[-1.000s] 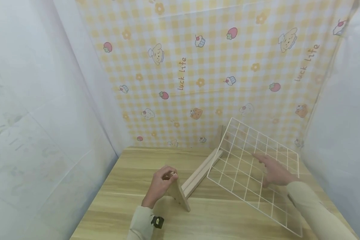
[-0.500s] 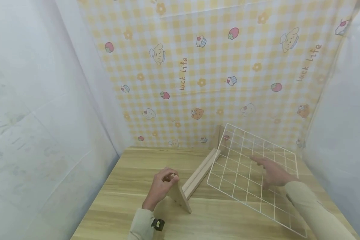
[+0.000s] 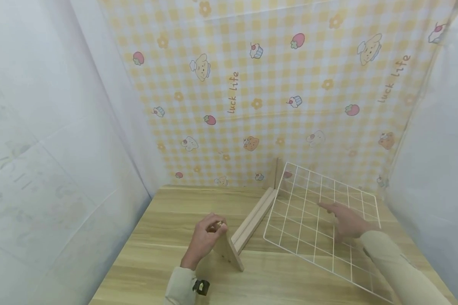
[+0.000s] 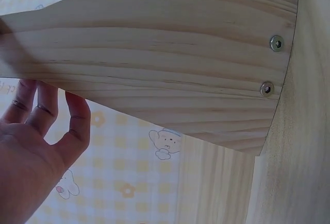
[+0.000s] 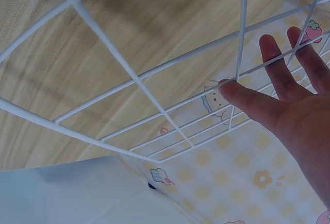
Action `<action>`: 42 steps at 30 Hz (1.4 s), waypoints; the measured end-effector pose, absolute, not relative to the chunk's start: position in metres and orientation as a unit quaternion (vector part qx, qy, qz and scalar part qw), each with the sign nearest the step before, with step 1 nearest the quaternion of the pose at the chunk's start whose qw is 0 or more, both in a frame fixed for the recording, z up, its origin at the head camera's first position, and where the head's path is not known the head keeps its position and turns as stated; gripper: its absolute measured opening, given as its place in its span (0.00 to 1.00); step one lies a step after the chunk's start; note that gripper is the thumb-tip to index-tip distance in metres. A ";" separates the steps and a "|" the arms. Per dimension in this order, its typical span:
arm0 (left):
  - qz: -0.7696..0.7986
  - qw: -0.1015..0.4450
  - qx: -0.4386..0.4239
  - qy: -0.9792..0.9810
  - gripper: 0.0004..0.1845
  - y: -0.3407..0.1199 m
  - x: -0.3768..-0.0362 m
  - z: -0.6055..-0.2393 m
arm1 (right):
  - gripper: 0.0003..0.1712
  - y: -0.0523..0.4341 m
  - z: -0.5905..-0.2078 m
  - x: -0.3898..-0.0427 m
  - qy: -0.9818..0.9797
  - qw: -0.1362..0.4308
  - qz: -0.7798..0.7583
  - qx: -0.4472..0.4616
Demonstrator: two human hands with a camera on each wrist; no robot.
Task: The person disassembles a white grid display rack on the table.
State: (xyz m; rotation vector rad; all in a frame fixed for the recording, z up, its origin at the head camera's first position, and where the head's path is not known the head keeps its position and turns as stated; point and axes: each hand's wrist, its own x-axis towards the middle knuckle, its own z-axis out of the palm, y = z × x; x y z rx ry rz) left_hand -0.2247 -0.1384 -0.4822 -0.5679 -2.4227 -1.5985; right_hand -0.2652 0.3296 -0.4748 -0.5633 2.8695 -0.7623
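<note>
My left hand (image 3: 204, 237) grips the upper end of a pale wooden side panel (image 3: 228, 250), standing upright and turned at an angle on the table. In the left wrist view, fingers curl behind the panel's narrow part, and two hex-socket bolts (image 4: 277, 43) sit near its wide end. Two wooden slats (image 3: 255, 221) run back from it to another upright board (image 3: 275, 173). Over the table at right, my right hand (image 3: 347, 221) holds a white wire grid panel (image 5: 137, 79), tilted. Its thumb presses a wire crossing, while the fingers reach across neighbouring wires.
The wood-grain table (image 3: 164, 241) runs back to a yellow checked cloth (image 3: 233, 127). White sheets hang at the left (image 3: 61, 148) and right (image 3: 442, 169) sides. A black wristband (image 3: 201, 287) is on the left wrist.
The wire grid has come down, its upper corner shifting left toward the far board and its near corner sliding right. The left hand and wooden panel have barely moved.
</note>
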 end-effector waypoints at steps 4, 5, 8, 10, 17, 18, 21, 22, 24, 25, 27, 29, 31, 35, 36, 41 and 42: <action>-0.537 0.099 -0.188 -0.816 0.05 -0.138 -0.222 -0.483 | 0.64 0.330 -0.479 -0.265 0.947 0.058 -0.252 -0.190; -0.537 0.101 -0.188 -0.816 0.05 -0.138 -0.222 -0.483 | 0.63 0.330 -0.481 -0.265 0.947 0.056 -0.251 -0.191; -0.534 0.111 -0.192 -0.816 0.05 -0.137 -0.220 -0.484 | 0.61 0.330 -0.485 -0.264 0.946 0.052 -0.253 -0.195; -0.532 0.117 -0.196 -0.816 0.05 -0.137 -0.219 -0.483 | 0.60 0.330 -0.487 -0.264 0.946 0.048 -0.251 -0.198; -0.522 0.134 -0.199 -0.818 0.05 -0.135 -0.214 -0.483 | 0.58 0.329 -0.490 -0.262 0.951 0.032 -0.227 -0.207; -0.521 0.136 -0.197 -0.819 0.05 -0.134 -0.213 -0.483 | 0.59 0.329 -0.490 -0.262 0.952 0.031 -0.221 -0.209; -0.518 0.140 -0.193 -0.821 0.06 -0.134 -0.212 -0.483 | 0.62 0.328 -0.491 -0.262 0.953 0.035 -0.213 -0.214; -0.518 0.142 -0.193 -0.821 0.06 -0.134 -0.211 -0.484 | 0.64 0.327 -0.491 -0.263 0.953 0.038 -0.211 -0.215; -0.517 0.148 -0.194 -0.821 0.05 -0.134 -0.211 -0.484 | 0.65 0.326 -0.492 -0.263 0.954 0.046 -0.212 -0.209; -0.517 0.151 -0.196 -0.820 0.05 -0.134 -0.211 -0.485 | 0.65 0.326 -0.492 -0.263 0.954 0.050 -0.215 -0.205; -0.518 0.159 -0.200 -0.817 0.05 -0.134 -0.210 -0.486 | 0.63 0.324 -0.492 -0.263 0.953 0.065 -0.225 -0.190; -0.518 0.166 -0.203 -0.814 0.05 -0.133 -0.209 -0.486 | 0.62 0.324 -0.495 -0.264 0.954 0.079 -0.232 -0.172; -0.518 0.170 -0.205 -0.813 0.05 -0.132 -0.208 -0.486 | 0.62 0.323 -0.499 -0.266 0.955 0.093 -0.235 -0.157; -0.515 0.175 -0.200 -0.815 0.06 -0.130 -0.206 -0.485 | 0.65 0.321 -0.505 -0.269 0.958 0.101 -0.220 -0.153; -0.514 0.176 -0.198 -0.816 0.06 -0.130 -0.205 -0.485 | 0.65 0.321 -0.506 -0.270 0.958 0.100 -0.216 -0.158; -0.509 0.180 -0.194 -0.819 0.07 -0.129 -0.203 -0.484 | 0.65 0.317 -0.506 -0.272 0.959 0.103 -0.208 -0.160; -0.509 0.181 -0.193 -0.820 0.07 -0.129 -0.203 -0.484 | 0.66 0.316 -0.506 -0.272 0.959 0.104 -0.208 -0.159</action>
